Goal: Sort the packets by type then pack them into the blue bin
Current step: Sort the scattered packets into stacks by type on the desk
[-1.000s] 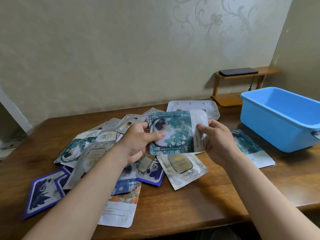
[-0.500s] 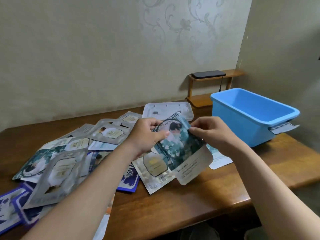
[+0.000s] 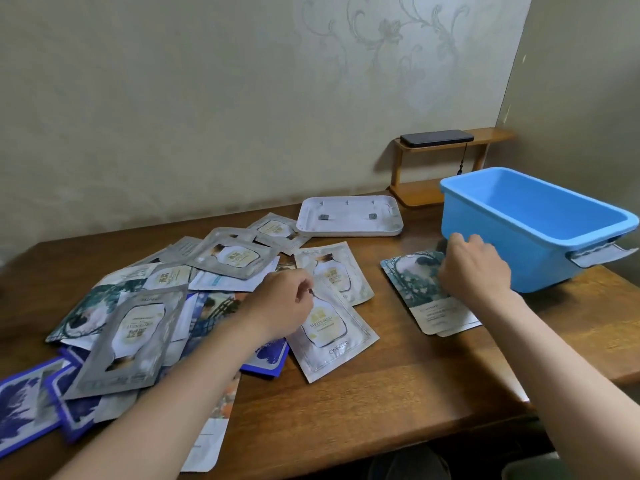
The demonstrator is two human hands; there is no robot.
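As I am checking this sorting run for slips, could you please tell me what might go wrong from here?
1. The pile of packets overlaps, so lifting the white bottle packet by the left hand may drag others along.
2. One packet lies at the table's front edge and could slide off.
3. The teal packets under the right hand lie askew beside the blue bin and may slip apart.

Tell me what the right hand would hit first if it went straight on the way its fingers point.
Most likely the blue bin: the right hand, holding the teal packet, points forward at the bin's near left corner. Depth is unclear, so it might just slip past on the left.
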